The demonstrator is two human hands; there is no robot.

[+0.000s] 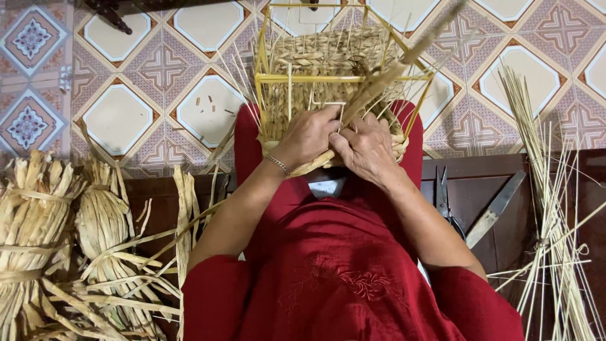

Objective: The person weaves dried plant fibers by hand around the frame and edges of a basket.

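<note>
A half-woven straw basket (328,60) on a yellow wire frame (341,78) rests on my lap, its open side tipped toward me. My left hand (307,136), with a thin bracelet at the wrist, presses against the woven rim. My right hand (365,146) pinches a flat dried straw strand (385,74) that runs up and to the right over the frame. Both hands meet at the basket's near edge. Thin upright stakes stick out around the frame. I wear red clothing.
Bundles of dried straw (57,233) lie on a dark wooden bench at the left. Scissors (445,199) and a flat metal blade (495,207) rest on the bench at the right, beside a sheaf of thin reeds (549,215). Patterned floor tiles lie beyond.
</note>
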